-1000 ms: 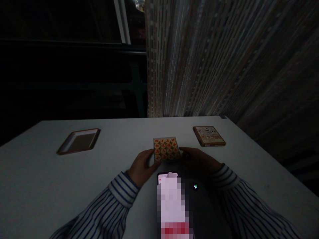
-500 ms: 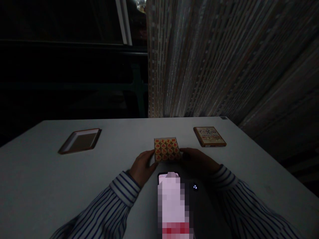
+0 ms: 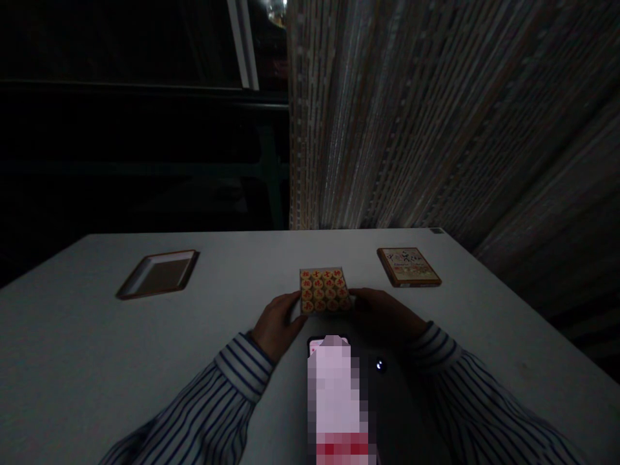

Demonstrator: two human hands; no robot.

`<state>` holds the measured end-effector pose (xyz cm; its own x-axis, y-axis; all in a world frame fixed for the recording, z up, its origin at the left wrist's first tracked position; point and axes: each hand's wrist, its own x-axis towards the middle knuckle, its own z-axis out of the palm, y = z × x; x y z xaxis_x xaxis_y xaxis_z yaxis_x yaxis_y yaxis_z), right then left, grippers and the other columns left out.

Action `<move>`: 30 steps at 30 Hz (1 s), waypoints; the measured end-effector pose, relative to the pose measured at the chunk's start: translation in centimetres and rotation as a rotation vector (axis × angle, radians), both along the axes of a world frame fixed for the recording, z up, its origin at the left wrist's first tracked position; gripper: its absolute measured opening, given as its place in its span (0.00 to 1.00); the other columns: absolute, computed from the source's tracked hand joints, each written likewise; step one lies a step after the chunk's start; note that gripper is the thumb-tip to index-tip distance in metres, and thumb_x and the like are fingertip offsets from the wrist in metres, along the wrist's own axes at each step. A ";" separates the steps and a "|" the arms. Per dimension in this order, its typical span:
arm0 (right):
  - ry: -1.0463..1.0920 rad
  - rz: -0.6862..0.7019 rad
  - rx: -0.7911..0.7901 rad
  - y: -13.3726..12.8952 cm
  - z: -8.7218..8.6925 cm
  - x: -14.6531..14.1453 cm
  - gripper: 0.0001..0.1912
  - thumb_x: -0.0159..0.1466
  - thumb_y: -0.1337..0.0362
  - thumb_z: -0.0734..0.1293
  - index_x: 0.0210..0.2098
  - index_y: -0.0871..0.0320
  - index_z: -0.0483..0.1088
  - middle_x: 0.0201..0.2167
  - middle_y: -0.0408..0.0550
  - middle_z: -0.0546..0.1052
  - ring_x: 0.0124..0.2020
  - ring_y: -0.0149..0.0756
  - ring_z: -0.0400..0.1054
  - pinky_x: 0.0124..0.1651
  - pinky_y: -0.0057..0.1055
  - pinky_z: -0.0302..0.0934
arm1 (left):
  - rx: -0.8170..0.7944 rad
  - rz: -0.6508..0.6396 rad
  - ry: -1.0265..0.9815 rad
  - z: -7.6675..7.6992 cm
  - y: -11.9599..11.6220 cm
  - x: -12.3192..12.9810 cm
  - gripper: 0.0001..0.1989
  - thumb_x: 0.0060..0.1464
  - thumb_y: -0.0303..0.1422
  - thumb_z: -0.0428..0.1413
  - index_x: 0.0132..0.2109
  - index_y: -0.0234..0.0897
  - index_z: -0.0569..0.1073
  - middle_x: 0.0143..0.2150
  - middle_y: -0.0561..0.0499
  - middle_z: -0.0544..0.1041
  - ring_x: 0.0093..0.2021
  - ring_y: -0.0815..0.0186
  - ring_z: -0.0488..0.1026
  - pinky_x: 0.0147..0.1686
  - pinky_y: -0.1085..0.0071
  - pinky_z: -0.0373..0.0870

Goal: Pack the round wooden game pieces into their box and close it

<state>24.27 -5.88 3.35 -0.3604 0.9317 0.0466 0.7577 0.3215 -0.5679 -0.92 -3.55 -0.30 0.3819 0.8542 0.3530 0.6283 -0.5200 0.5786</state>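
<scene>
A small square box of round pieces with red characters, laid in rows, is between my two hands over the middle of the white table. My left hand grips its left side, fingers at the edge and thumb near the lower left corner. On the other side, my right hand holds the right edge; much of this hand is in dark shadow.
An open, shallow tray-like box part lies at the left of the white table. At the right lies a flat printed box. A phone with a lit, blurred screen is below my hands. Hanging strands stand behind the table.
</scene>
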 end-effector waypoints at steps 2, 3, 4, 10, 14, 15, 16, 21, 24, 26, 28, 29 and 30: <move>0.007 0.003 0.010 -0.1 0.2 -0.2 0.20 0.57 0.65 0.63 0.50 0.56 0.68 0.33 0.49 0.76 0.29 0.33 0.68 0.31 0.28 0.61 | -0.008 0.003 0.003 0.0 0.0 0.0 0.22 0.47 0.31 0.55 0.52 0.36 0.69 0.48 0.43 0.75 0.49 0.57 0.71 0.48 0.58 0.68; 0.010 0.004 0.020 -0.1 0.2 -0.2 0.20 0.58 0.65 0.63 0.50 0.57 0.68 0.34 0.49 0.76 0.30 0.33 0.68 0.31 0.28 0.61 | -0.011 0.000 0.003 0.0 0.0 0.0 0.22 0.47 0.31 0.55 0.52 0.36 0.69 0.48 0.43 0.75 0.49 0.57 0.71 0.48 0.58 0.68; 0.012 0.006 0.027 -0.1 0.2 -0.3 0.19 0.58 0.65 0.63 0.49 0.57 0.68 0.34 0.49 0.76 0.30 0.33 0.68 0.31 0.28 0.61 | -0.014 -0.004 0.003 0.1 0.0 0.0 0.22 0.47 0.31 0.55 0.52 0.35 0.69 0.48 0.43 0.74 0.49 0.57 0.71 0.49 0.58 0.68; -0.025 -0.015 -0.058 0.3 -0.1 0.4 0.20 0.57 0.64 0.63 0.49 0.61 0.68 0.29 0.47 0.75 0.27 0.32 0.66 0.29 0.28 0.59 | -0.037 -0.014 -0.025 0.2 0.0 0.0 0.24 0.46 0.31 0.56 0.53 0.34 0.68 0.49 0.42 0.74 0.50 0.56 0.70 0.49 0.57 0.67; 0.036 -0.134 -0.172 0.8 -0.1 1.8 0.28 0.55 0.62 0.65 0.54 0.67 0.62 0.25 0.45 0.73 0.26 0.31 0.65 0.27 0.27 0.58 | -0.147 -0.002 -0.132 -0.4 0.6 -0.4 0.29 0.44 0.37 0.59 0.54 0.31 0.66 0.51 0.39 0.72 0.52 0.56 0.69 0.51 0.57 0.66; 0.093 -0.153 -0.174 0.9 -0.1 2.1 0.28 0.56 0.61 0.64 0.54 0.67 0.62 0.24 0.44 0.72 0.25 0.30 0.65 0.26 0.27 0.57 | -0.178 0.017 -0.186 -0.6 0.8 -0.6 0.29 0.45 0.38 0.58 0.54 0.31 0.66 0.51 0.39 0.72 0.51 0.57 0.69 0.52 0.57 0.65; 0.146 -0.151 -0.197 1.0 -0.1 2.3 0.28 0.57 0.59 0.64 0.53 0.68 0.62 0.23 0.43 0.71 0.23 0.29 0.64 0.25 0.26 0.56 | -0.202 0.027 -0.249 -0.8 1.1 -0.8 0.29 0.45 0.38 0.58 0.54 0.32 0.65 0.50 0.40 0.73 0.51 0.58 0.70 0.52 0.57 0.65; 0.262 -0.226 -0.211 1.3 0.3 2.8 0.24 0.57 0.56 0.63 0.48 0.66 0.66 0.21 0.41 0.69 0.20 0.27 0.60 0.21 0.25 0.51 | -0.264 0.092 -0.463 -0.5 2.3 -1.6 0.21 0.45 0.37 0.57 0.47 0.33 0.71 0.44 0.43 0.77 0.44 0.61 0.73 0.48 0.62 0.68; 0.274 -0.240 -0.121 1.4 1.3 2.4 0.18 0.58 0.57 0.60 0.40 0.65 0.70 0.25 0.47 0.73 0.24 0.30 0.64 0.26 0.26 0.56 | -0.236 0.080 -0.416 1.2 2.0 -2.3 0.12 0.48 0.37 0.54 0.36 0.33 0.75 0.36 0.45 0.78 0.39 0.61 0.74 0.45 0.63 0.68; 0.244 -0.232 -0.054 1.5 2.3 1.9 0.16 0.58 0.59 0.59 0.35 0.65 0.71 0.25 0.48 0.73 0.26 0.32 0.66 0.29 0.27 0.58 | -0.227 0.076 -0.411 2.6 1.5 -2.9 0.12 0.48 0.38 0.53 0.34 0.34 0.75 0.34 0.46 0.78 0.37 0.62 0.74 0.42 0.65 0.69; 0.207 -0.224 -0.012 1.6 3.4 1.2 0.15 0.59 0.59 0.59 0.33 0.64 0.71 0.24 0.47 0.73 0.26 0.32 0.66 0.30 0.28 0.59 | -0.220 0.089 -0.411 3.7 1.0 -3.8 0.12 0.48 0.39 0.53 0.34 0.34 0.74 0.32 0.47 0.78 0.35 0.62 0.74 0.40 0.66 0.69; 0.198 -0.214 0.004 1.7 3.9 0.8 0.15 0.59 0.59 0.58 0.33 0.64 0.71 0.24 0.47 0.73 0.26 0.32 0.66 0.31 0.28 0.59 | -0.209 0.096 -0.406 4.1 0.7 -4.3 0.13 0.48 0.39 0.53 0.33 0.34 0.74 0.32 0.48 0.78 0.35 0.63 0.74 0.40 0.67 0.69; 0.191 -0.200 0.018 1.8 4.4 0.3 0.15 0.59 0.60 0.58 0.33 0.64 0.71 0.25 0.47 0.74 0.26 0.32 0.66 0.31 0.28 0.59 | -0.201 0.105 -0.397 4.4 0.5 -4.9 0.13 0.48 0.39 0.53 0.33 0.34 0.74 0.32 0.48 0.78 0.35 0.63 0.74 0.40 0.67 0.68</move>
